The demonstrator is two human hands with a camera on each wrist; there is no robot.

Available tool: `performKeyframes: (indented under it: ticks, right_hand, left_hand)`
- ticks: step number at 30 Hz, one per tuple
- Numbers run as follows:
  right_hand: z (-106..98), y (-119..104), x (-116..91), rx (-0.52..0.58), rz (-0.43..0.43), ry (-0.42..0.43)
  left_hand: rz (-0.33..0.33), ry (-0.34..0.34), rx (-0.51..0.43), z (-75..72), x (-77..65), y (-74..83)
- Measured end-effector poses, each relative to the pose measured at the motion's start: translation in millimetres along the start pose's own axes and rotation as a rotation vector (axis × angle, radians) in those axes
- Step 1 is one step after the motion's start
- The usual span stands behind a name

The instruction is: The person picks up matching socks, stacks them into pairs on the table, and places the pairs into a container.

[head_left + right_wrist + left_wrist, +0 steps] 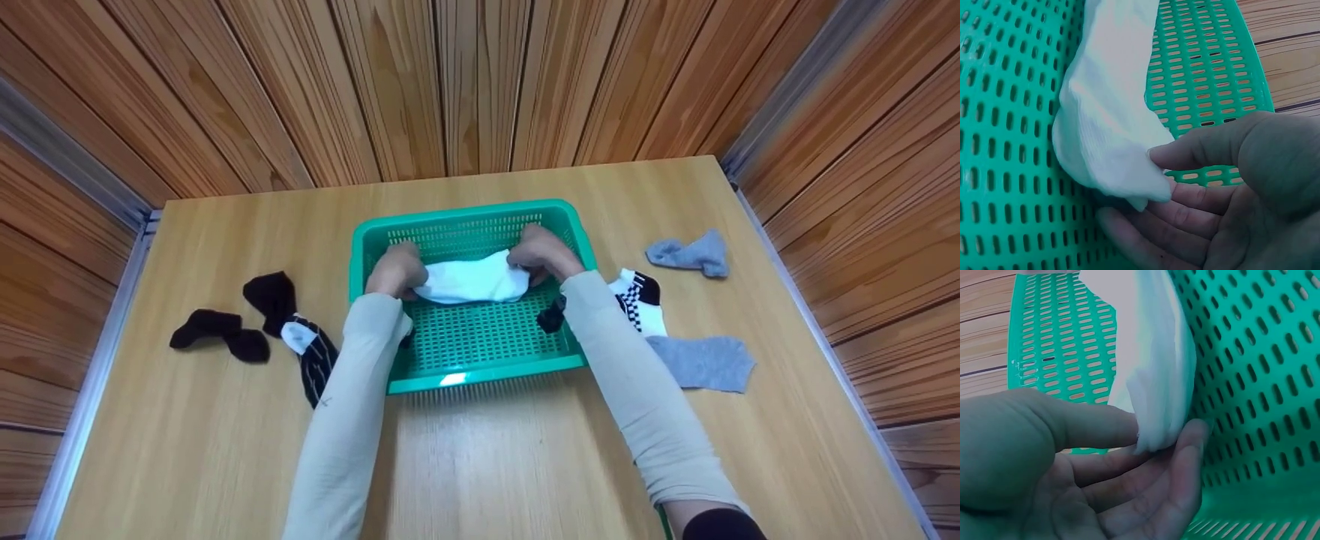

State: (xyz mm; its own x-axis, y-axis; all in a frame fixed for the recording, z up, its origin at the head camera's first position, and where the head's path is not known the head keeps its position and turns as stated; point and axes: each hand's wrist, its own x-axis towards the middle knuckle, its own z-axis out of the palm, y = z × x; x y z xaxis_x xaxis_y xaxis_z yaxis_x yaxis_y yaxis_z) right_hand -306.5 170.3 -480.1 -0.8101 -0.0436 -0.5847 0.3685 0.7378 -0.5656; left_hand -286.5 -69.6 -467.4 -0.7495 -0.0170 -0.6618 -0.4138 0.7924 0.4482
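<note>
A white sock (472, 280) stretches sideways between both hands, inside the green basket (480, 379). My left hand (397, 270) pinches its left end; in the left wrist view the thumb lies on top of the sock (1154, 371) with the fingers curled beneath. At the other end my right hand (541, 251) pinches the sock (1112, 129) between thumb and fingers, as the right wrist view shows. A small black thing (551, 318) shows in the basket beside the right sleeve, which partly covers it.
Black socks (271, 298) and a black striped sock with a pale patch (318, 367) lie left of the basket. To the right are a checkered sock (637, 296) and grey socks (701, 363), partly behind the right sleeve. Wooden walls (480, 82) border the table.
</note>
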Motion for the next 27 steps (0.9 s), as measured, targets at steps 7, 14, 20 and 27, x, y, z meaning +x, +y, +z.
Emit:
performKeyframes:
  ticks: [7, 14, 20, 27]
  right_hand:
    - [1.6, 0.2, 0.6, -0.019, 0.006, 0.03]
    - [5.3, 1.2, -2.5, -0.05, -0.022, 0.063]
    - [10.7, 5.6, -0.7, -0.078, -0.049, 0.093]
    - [8.2, 4.8, -4.6, -0.087, -0.117, 0.113]
  left_hand:
    - [0.015, 0.012, 0.044, 3.1, 2.1, -0.4]
    - [0.037, 0.03, 0.06, 5.6, 0.4, -4.2]
    - [0.058, 0.048, 0.047, 8.6, 0.6, -7.9]
    - [0.085, 0.084, 0.066, 6.1, -2.7, -4.4]
